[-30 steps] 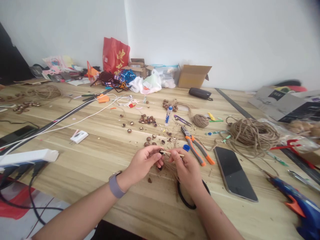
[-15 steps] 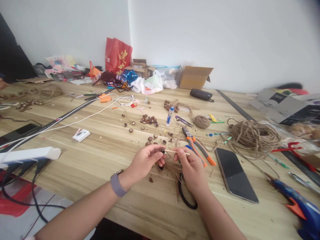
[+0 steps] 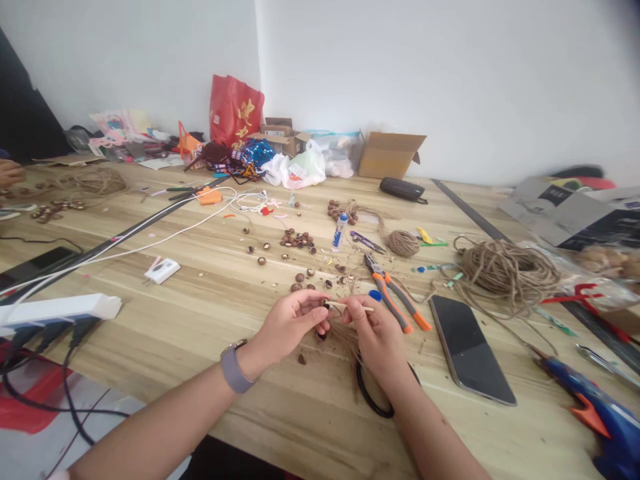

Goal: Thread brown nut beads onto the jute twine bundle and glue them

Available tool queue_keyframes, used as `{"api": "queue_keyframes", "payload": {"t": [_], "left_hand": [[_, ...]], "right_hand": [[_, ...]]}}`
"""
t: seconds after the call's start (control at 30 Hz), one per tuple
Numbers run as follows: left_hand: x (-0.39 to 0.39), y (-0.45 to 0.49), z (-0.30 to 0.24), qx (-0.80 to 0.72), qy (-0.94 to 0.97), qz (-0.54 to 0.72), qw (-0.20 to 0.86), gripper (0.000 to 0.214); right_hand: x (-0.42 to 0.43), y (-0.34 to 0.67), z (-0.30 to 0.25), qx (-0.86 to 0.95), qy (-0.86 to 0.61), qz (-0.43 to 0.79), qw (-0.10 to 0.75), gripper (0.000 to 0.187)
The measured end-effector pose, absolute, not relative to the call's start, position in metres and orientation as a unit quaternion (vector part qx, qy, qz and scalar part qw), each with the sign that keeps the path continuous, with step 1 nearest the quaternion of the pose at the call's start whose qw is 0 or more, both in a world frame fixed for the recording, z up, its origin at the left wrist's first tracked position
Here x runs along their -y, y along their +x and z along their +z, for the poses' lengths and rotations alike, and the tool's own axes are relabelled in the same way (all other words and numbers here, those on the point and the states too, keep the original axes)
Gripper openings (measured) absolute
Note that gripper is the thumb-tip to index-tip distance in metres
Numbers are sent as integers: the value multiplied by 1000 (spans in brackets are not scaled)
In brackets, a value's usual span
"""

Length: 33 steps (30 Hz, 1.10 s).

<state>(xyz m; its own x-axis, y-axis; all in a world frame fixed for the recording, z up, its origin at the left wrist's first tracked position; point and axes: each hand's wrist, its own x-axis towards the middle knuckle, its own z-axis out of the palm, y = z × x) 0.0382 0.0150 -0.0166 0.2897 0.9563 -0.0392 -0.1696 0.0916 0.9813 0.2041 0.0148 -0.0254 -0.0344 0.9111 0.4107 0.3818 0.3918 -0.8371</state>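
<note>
My left hand (image 3: 293, 321) pinches a small dark brown nut shell (image 3: 326, 305) between thumb and fingers. In my right hand (image 3: 376, 330) is a thin pale wooden stick (image 3: 339, 304), its left tip at the shell's opening; whether it touches the inside I cannot tell. Below the hands lie another open shell (image 3: 321, 336) and loose brown twine fibres (image 3: 345, 337). A black ring-shaped handle (image 3: 373, 400) shows partly beneath my right wrist. Beyond the hands are several brown nut shells (image 3: 299, 240) and a glue bottle (image 3: 339, 233).
Orange-grey pliers (image 3: 393, 293), a blue cap (image 3: 375, 295) and a phone (image 3: 470, 350) lie right of my hands. Farther right are a twine coil (image 3: 507, 267) and a blue glue gun (image 3: 585, 407). A power strip (image 3: 60, 310) sits left. Another person's hand (image 3: 11, 173) shows at the far left.
My right hand has shifted slightly left and down, bringing the stick closer into the shell. The blue cap shows more. The other person's hand has come further into view.
</note>
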Motion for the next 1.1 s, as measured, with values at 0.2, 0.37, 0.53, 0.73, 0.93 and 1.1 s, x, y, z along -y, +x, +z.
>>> {"api": "queue_keyframes", "payload": {"t": [0.2, 0.37, 0.53, 0.73, 0.93, 1.1], "left_hand": [[-15, 37, -21, -396, 514, 447, 615, 39], [-16, 36, -22, -388, 515, 448, 619, 38], [-16, 36, -23, -390, 516, 449, 617, 39], [-17, 35, -24, -389, 519, 447, 617, 42], [-17, 36, -24, -387, 517, 449, 618, 41], [-17, 36, -24, -386, 514, 449, 621, 43]], "right_hand": [[-14, 203, -27, 667, -489, 266, 495, 38], [-14, 203, -27, 662, -491, 270, 498, 39], [-13, 203, -27, 663, -494, 266, 495, 39], [-14, 203, -27, 665, -494, 253, 500, 38], [-14, 203, -27, 665, -498, 253, 496, 39], [-14, 203, -26, 663, -504, 255, 492, 40]]}}
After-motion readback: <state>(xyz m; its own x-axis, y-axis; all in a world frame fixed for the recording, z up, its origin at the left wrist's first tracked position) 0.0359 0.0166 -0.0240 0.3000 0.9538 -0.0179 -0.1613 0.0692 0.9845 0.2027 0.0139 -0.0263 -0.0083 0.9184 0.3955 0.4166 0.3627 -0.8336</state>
